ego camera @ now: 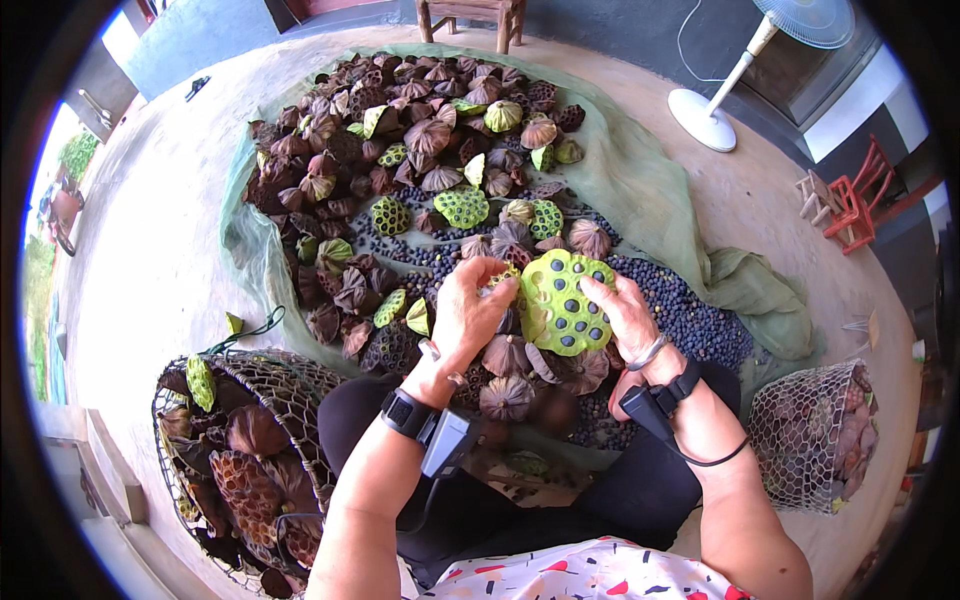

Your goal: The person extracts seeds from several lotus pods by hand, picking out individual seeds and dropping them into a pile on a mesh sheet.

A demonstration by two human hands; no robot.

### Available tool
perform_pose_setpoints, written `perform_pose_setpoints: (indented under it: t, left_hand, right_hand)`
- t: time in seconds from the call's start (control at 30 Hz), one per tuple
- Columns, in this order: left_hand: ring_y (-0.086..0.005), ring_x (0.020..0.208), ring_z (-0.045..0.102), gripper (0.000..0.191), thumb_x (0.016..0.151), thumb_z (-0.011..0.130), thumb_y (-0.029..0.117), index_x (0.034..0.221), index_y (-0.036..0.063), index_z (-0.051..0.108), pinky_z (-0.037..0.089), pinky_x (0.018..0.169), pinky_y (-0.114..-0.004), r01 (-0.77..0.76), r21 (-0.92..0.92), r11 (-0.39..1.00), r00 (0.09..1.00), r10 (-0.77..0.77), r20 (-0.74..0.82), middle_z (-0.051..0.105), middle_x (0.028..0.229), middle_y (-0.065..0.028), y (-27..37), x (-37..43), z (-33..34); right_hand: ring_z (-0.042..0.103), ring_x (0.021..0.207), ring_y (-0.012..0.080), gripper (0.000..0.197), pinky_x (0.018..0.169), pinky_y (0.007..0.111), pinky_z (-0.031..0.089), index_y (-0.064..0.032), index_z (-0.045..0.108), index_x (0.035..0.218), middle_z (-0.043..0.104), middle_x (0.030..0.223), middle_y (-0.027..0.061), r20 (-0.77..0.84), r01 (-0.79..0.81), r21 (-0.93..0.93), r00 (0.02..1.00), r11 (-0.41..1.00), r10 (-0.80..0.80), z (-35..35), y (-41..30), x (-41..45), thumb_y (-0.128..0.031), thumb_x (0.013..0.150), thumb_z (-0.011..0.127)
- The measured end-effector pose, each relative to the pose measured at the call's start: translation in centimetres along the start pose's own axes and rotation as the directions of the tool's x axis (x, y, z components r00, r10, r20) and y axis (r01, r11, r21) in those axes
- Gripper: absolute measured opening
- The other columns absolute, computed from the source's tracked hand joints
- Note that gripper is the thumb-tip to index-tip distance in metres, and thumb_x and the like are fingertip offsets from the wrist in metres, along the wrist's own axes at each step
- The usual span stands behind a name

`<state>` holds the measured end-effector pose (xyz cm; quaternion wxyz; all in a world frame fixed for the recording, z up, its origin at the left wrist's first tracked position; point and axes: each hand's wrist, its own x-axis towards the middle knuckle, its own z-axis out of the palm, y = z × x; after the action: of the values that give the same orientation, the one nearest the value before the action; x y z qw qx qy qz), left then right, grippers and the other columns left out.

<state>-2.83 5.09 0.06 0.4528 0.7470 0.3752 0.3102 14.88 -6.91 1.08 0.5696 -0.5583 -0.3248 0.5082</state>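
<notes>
A broad green lotus seed pod (568, 304) with dark seeds in its holes is gripped by my right hand (624, 316), its thumb on the seeded face. At the pod's left edge, my left hand (471, 315) pinches a small yellowish piece, perhaps torn pod rim; some holes beside it look torn and hold no seeds. Under and beyond both hands lies a heap of brown dried lotus pods (427, 137) with a few green ones (461, 207). Loose dark lotus seeds (679, 304) are spread to the right of my hands and between the pods.
Green netting (630, 165) lies under the heap. A wire mesh basket of brown pods (259, 480) stands at lower left, another mesh basket (806, 439) at right. Farther off are a standing fan (703, 120), a wooden stool (472, 10) and a red chair (851, 214).
</notes>
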Motion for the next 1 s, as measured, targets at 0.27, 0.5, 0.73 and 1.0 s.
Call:
perform_pose_setpoints:
  t: [0.27, 0.5, 0.73, 1.0]
  left_hand:
    - [-0.01, 0.083, 0.057, 0.029, 0.079, 0.067, 0.011, 0.103, -0.003, 0.058, 0.044, 0.078, -0.024, 0.388, -0.522, 0.759, 0.895, -0.176, 0.409, 0.063, 0.092, -0.0052, 1.2, -0.5, 0.0]
    - [-0.0085, 0.075, 0.057, 0.022, 0.078, 0.067, 0.008, 0.096, -0.002, 0.059, 0.045, 0.071, -0.021, 0.419, -0.553, 0.72, 0.892, -0.211, 0.4, 0.064, 0.086, -0.0042, 1.7, -0.8, 0.2]
    - [-0.0069, 0.064, 0.053, 0.014, 0.071, 0.062, 0.003, 0.084, 0.0017, 0.059, 0.041, 0.061, -0.019, 0.433, -0.6, 0.672, 0.898, -0.26, 0.356, 0.061, 0.076, -0.0013, 0.7, -1.2, 1.3]
    - [-0.0125, 0.067, 0.058, 0.016, 0.069, 0.055, -0.006, 0.082, 0.0009, 0.061, 0.047, 0.066, -0.024, 0.499, -0.769, 0.401, 0.866, -0.188, 0.464, 0.063, 0.077, -0.0052, 1.6, -1.5, 0.6]
  right_hand:
    - [0.052, 0.074, 0.0076, 0.035, 0.068, 0.024, 0.044, 0.0009, 0.059, 0.103, 0.06, 0.085, -0.0002, 0.039, 0.084, -0.183, 0.996, 0.98, -0.079, 0.7, 0.9, -0.4, -0.031, 0.087, 0.058]
    - [0.052, 0.075, 0.007, 0.034, 0.069, 0.024, 0.044, 0.0005, 0.058, 0.103, 0.06, 0.085, 0.0001, 0.016, 0.071, -0.168, 0.997, 0.983, -0.07, 0.9, 1.2, -0.6, -0.03, 0.087, 0.058]
    - [0.053, 0.076, 0.0072, 0.032, 0.07, 0.024, 0.045, -0.0003, 0.057, 0.102, 0.06, 0.084, 0.0012, 0.028, 0.076, -0.274, 0.997, 0.959, -0.071, 1.8, 0.8, -1.4, -0.028, 0.086, 0.058]
    - [0.051, 0.084, 0.0047, 0.033, 0.077, 0.021, 0.042, -0.0022, 0.056, 0.107, 0.058, 0.093, -0.0026, 0.211, 0.009, 0.019, 0.978, 1.0, -0.013, 1.3, -0.3, -1.3, -0.027, 0.086, 0.061]
